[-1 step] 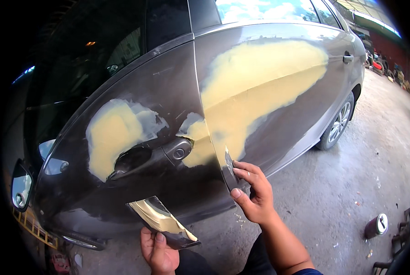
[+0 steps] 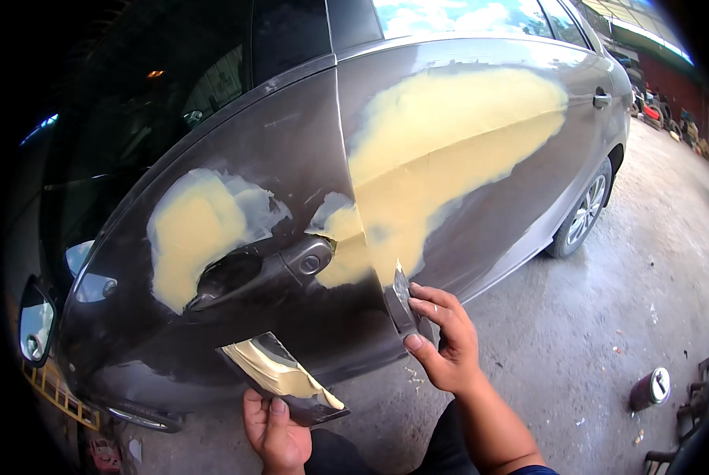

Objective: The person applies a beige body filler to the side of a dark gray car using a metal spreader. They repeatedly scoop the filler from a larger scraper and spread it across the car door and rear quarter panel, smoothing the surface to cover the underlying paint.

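My left hand (image 2: 277,435) grips the lower edge of a dark flat putty board (image 2: 315,412), with a thick layer of cream body filler (image 2: 263,370) on its tilted top. My right hand (image 2: 449,340) pinches a dark putty spreader (image 2: 402,310) with thumb and fingers. Filler shows on the spreader's raised tip. It is close to the seam between the car's two doors, below a filler patch; whether it touches the panel I cannot tell. Cream filler covers much of the rear door (image 2: 489,214). Smaller patches lie around the handle (image 2: 303,260) of the front door (image 2: 251,324).
A side mirror (image 2: 36,324) sticks out at far left. To the right, a rear wheel (image 2: 588,210) rests on the concrete floor (image 2: 520,332). A round can (image 2: 650,389) stands there, near dark metal parts (image 2: 699,396). Clutter lines the far wall.
My right hand and the spreader have shifted slightly right and down. The board in my left hand has barely moved.
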A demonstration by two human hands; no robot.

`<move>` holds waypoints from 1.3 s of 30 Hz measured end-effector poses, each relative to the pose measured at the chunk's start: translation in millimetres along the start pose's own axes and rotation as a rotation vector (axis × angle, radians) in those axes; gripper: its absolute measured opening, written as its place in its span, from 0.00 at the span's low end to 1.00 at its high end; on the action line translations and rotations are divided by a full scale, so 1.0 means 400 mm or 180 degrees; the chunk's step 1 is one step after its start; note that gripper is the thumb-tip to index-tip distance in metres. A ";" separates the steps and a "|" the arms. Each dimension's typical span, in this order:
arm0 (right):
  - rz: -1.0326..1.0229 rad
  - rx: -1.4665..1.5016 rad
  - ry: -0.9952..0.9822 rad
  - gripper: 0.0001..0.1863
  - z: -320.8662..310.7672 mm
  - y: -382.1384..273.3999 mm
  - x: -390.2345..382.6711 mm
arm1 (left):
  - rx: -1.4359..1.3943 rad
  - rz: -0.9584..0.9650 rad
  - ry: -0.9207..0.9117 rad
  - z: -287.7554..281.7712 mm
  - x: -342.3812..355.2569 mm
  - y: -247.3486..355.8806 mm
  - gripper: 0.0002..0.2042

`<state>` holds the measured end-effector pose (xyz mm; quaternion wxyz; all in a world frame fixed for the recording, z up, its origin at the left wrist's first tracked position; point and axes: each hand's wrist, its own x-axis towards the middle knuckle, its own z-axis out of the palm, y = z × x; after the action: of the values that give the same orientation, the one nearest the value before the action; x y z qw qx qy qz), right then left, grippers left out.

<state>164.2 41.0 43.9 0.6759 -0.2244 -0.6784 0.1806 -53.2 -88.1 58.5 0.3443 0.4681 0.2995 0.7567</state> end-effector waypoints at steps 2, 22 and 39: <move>0.0004 -0.0307 -0.0056 0.22 -0.022 -0.005 -0.015 | 0.0076 0.0062 0.0026 0.007 0.012 -0.005 0.15; -0.0988 -0.1675 -0.1286 0.15 -0.018 -0.137 -0.019 | 0.0786 0.0765 0.0147 0.040 0.032 -0.031 0.13; -0.0792 -0.0456 -0.0310 0.20 -0.006 -0.016 0.195 | 0.0695 0.0793 0.0191 0.024 0.008 -0.013 0.20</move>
<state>167.3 78.4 112.5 0.6416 -0.1772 -0.7441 0.0574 -44.2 -81.4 59.7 0.1859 0.5135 0.3297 0.7701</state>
